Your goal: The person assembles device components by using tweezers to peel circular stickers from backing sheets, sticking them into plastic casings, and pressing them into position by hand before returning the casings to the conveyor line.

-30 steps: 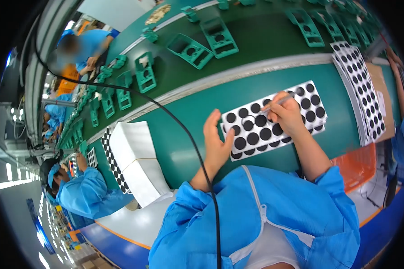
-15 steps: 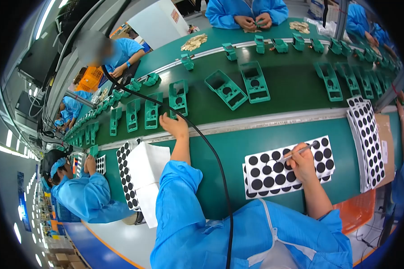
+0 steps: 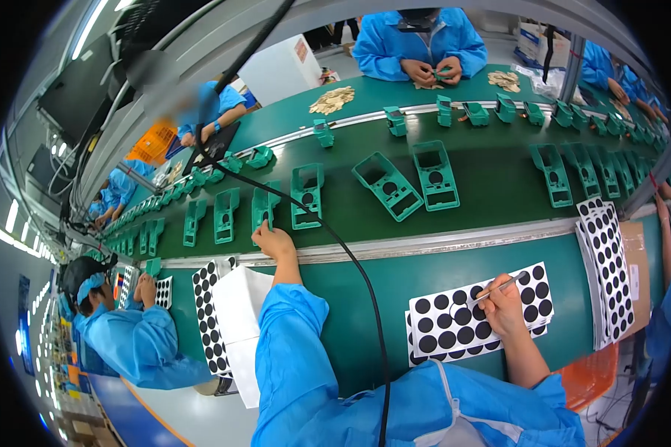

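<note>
My left hand (image 3: 275, 243) reaches to the near end of a green plastic housing (image 3: 265, 203), fingers closed at its lower edge. That housing lies in a row with others like it on the dark green belt. In my right hand (image 3: 502, 307) is a pair of slim silver tweezers (image 3: 510, 284), held over a white sheet of round black stickers (image 3: 444, 342). The tweezers' tip points left, near a spot that shows white among the black dots. More such sheets lie underneath. Each housing has a dark round spot on its face.
A black cable (image 3: 358, 257) hangs across the view. White sheets (image 3: 240, 298) lie left, and stacked sticker sheets (image 3: 610, 268) right, beside cardboard. Co-workers in blue sit opposite and at left. Smaller green parts (image 3: 395, 121) line the belt's far edge. A metal rail (image 3: 417, 242) borders the belt.
My left hand has moved left to the neighbouring housing and its fingers have closed at the edge. My right hand stays over the sheet with the tweezers. The camera view has tilted up slightly.
</note>
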Demonstrator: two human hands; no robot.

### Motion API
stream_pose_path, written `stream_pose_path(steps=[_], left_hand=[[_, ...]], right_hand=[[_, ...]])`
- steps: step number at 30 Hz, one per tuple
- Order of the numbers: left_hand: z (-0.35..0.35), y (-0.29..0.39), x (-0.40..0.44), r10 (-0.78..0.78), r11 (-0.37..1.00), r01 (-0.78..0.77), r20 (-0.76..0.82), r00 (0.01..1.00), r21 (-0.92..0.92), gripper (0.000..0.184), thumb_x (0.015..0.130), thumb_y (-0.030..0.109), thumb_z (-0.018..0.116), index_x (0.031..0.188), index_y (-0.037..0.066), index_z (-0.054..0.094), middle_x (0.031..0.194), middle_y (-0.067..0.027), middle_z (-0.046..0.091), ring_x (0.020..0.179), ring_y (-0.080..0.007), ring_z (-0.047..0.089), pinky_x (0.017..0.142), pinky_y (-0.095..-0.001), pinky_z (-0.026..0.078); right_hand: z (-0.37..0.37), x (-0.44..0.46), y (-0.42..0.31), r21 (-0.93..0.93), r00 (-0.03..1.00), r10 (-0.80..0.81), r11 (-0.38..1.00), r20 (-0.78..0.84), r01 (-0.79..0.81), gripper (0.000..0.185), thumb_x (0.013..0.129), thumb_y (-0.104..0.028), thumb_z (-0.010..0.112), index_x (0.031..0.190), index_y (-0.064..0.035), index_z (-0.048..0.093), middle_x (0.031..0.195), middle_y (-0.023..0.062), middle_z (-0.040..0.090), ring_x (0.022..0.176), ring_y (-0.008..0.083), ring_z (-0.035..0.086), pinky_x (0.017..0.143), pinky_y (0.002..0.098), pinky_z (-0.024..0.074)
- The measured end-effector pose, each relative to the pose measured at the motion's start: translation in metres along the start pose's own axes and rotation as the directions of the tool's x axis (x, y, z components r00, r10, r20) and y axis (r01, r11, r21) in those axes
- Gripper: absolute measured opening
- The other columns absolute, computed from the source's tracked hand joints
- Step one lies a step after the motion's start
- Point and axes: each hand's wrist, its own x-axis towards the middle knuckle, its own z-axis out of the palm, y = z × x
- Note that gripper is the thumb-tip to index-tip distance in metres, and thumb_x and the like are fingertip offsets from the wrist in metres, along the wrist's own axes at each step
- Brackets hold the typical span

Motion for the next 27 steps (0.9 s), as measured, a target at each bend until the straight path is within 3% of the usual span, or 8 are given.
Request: stream_pose_path(steps=[5, 12, 13, 16, 18, 20, 24, 27], left_hand=[[-0.024, -0.002, -0.03, 0.032, 0.96, -0.125, -0.347, 0.937, -0.249, 0.025, 0.088, 0.007, 0.052, 0.111, -0.001, 0.058, 0.109, -0.0125, 0.047, 0.09, -0.0257, 0.052, 0.078, -0.0339, 0.045], [-0.108, 0.023, -0.149, 0.007, 0.83, -0.169, -0.293, 0.956, -0.532, 0.024, 0.086, 0.007, 0.057, 0.109, -0.001, 0.059, 0.105, -0.0121, 0.049, 0.088, -0.0253, 0.051, 0.073, -0.0311, 0.044], [-0.118, 0.024, -0.167, 0.18, 0.839, -0.293, -0.273, 0.945, -0.458, 0.025, 0.083, 0.006, 0.059, 0.107, 0.0, 0.06, 0.103, -0.0114, 0.05, 0.087, -0.0246, 0.052, 0.073, -0.0317, 0.043], [-0.145, 0.031, -0.212, 0.609, 0.735, -0.634, -0.178, 0.773, -0.24, 0.03, 0.075, 0.005, 0.066, 0.104, 0.005, 0.064, 0.093, -0.0069, 0.056, 0.085, -0.0197, 0.054, 0.075, -0.0337, 0.038], [-0.162, 0.04, -0.233, 0.774, 0.603, -0.774, -0.091, 0.626, -0.193, 0.03, 0.071, 0.004, 0.068, 0.101, 0.007, 0.065, 0.092, -0.0049, 0.061, 0.083, -0.0211, 0.054, 0.075, -0.0328, 0.038], [-0.178, 0.049, -0.255, 0.801, 0.583, -0.79, -0.025, 0.597, -0.19, 0.027, 0.071, 0.005, 0.069, 0.098, 0.01, 0.067, 0.09, -0.0013, 0.063, 0.081, -0.018, 0.055, 0.076, -0.0334, 0.035], [-0.185, 0.05, -0.31, 0.94, 0.32, -0.797, 0.062, 0.337, -0.512, 0.03, 0.068, 0.006, 0.071, 0.097, 0.012, 0.068, 0.094, -0.0018, 0.062, 0.077, -0.0131, 0.055, 0.075, -0.031, 0.037], [-0.179, 0.048, -0.342, 0.953, 0.291, -0.74, 0.114, 0.281, -0.607, 0.035, 0.066, 0.007, 0.071, 0.1, 0.013, 0.066, 0.097, -0.0051, 0.062, 0.081, -0.0177, 0.058, 0.075, -0.0337, 0.041]], right_hand=[[0.001, 0.0, 0.0, -0.004, 1.0, 0.005, 1.0, 0.006, -0.005, 0.007, 0.089, 0.002, 0.049, 0.091, -0.0045, 0.047, 0.083, 0.0216, 0.063, 0.051, 0.0128, 0.05, 0.06, 0.0274, 0.0488], [0.001, 0.0, 0.001, -0.021, 1.0, 0.0, 1.0, 0.014, 0.001, 0.005, 0.09, -0.001, 0.05, 0.091, -0.0049, 0.047, 0.081, 0.0202, 0.062, 0.051, 0.0128, 0.049, 0.059, 0.0258, 0.0479], [0.0, 0.0, 0.001, -0.01, 1.0, -0.01, 1.0, 0.016, 0.01, 0.005, 0.09, -0.002, 0.05, 0.091, -0.0049, 0.047, 0.081, 0.0198, 0.062, 0.052, 0.0128, 0.049, 0.059, 0.0255, 0.0479], [-0.004, 0.001, 0.003, -0.004, 1.0, -0.017, 1.0, 0.0, 0.018, 0.005, 0.09, -0.004, 0.051, 0.093, -0.0055, 0.047, 0.083, 0.0178, 0.062, 0.054, 0.0126, 0.049, 0.059, 0.0255, 0.047], [-0.007, 0.002, 0.004, 0.028, 0.998, -0.033, 0.999, 0.051, 0.032, 0.005, 0.09, -0.004, 0.051, 0.093, -0.0059, 0.047, 0.085, 0.0176, 0.062, 0.053, 0.0123, 0.048, 0.06, 0.0249, 0.0464], [-0.002, -0.001, 0.0, -0.058, 1.0, -0.006, 0.998, -0.014, 0.005, 0.005, 0.092, -0.009, 0.051, 0.092, -0.0097, 0.046, 0.08, 0.0091, 0.06, 0.051, 0.007, 0.042, 0.06, 0.0234, 0.0423], [-0.011, 0.0, 0.002, 0.039, 0.995, -0.022, 0.999, 0.097, 0.018, 0.005, 0.091, -0.006, 0.051, 0.094, -0.008, 0.048, 0.084, 0.0143, 0.063, 0.054, 0.0083, 0.046, 0.06, 0.0244, 0.045], [-0.008, -0.001, 0.002, 0.029, 0.995, -0.063, 0.998, 0.081, 0.061, 0.003, 0.092, -0.006, 0.05, 0.093, -0.0063, 0.047, 0.084, 0.0158, 0.062, 0.054, 0.0094, 0.046, 0.059, 0.0231, 0.0449]])
